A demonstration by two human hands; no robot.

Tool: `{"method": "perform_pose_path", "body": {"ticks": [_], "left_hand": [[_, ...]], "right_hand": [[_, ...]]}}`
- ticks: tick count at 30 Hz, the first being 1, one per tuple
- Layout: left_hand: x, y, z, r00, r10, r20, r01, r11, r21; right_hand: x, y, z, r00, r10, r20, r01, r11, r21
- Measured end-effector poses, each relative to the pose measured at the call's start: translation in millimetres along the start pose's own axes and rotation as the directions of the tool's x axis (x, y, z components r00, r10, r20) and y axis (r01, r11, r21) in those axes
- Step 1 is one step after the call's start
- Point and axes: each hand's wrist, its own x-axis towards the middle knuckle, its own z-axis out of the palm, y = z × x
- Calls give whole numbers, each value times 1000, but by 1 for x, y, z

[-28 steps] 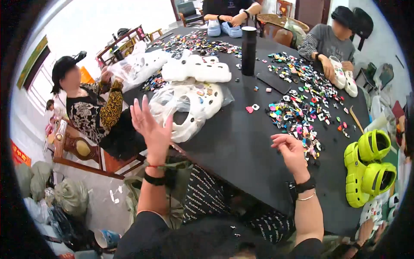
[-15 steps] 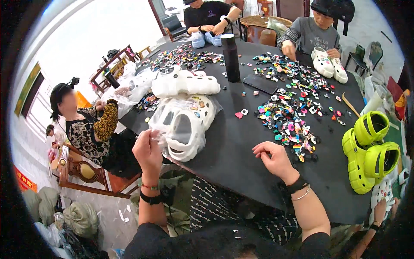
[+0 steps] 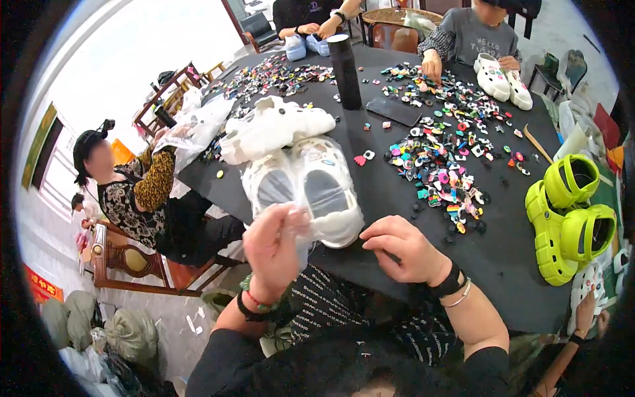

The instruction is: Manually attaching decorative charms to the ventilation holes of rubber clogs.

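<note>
A pair of white clogs (image 3: 329, 210) lies on the black table inside a clear plastic bag (image 3: 301, 188), toes toward the far side. Small charms show through the film on the tops. My left hand (image 3: 272, 251), slightly blurred, pinches the near edge of the bag in front of the heels. Just right of the clogs, my right hand (image 3: 402, 250) hovers low with bent fingers apart and nothing visible in them. Another pair of white clogs (image 3: 276, 127) rests right behind the bagged pair.
Loose colourful charms (image 3: 440, 159) cover the table's right half; another heap (image 3: 284, 83) lies at the far left. A black cylinder (image 3: 345, 73) stands near a dark phone (image 3: 393, 111). Lime-green clogs (image 3: 562, 225) stand at the right edge. Co-workers sit left and across; a co-worker's hand (image 3: 585, 311) reaches in at lower right.
The bagged clogs have turned straighter and shifted right, toward the middle. My left hand has moved right and nearer me with the bag's edge; my right hand has come left toward the clogs.
</note>
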Motion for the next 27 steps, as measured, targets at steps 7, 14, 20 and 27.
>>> {"method": "perform_pose_path", "body": {"ticks": [7, 14, 20, 27], "left_hand": [[11, 6, 2, 911, 243, 334, -301, 944, 136], [28, 21, -35, 903, 232, 361, -345, 892, 292], [42, 29, -64, 734, 142, 664, -362, 909, 205], [119, -37, -63, 926, 179, 332, -314, 853, 417]], "right_hand": [[25, -25, 33, 988, -93, 121, 124, 953, -277], [63, -36, 67, 988, 28, 154, 59, 845, -532], [75, -66, 88, 857, 322, 402, 178, 548, -818], [77, -14, 112, 977, -15, 214, 130, 835, -535]]}}
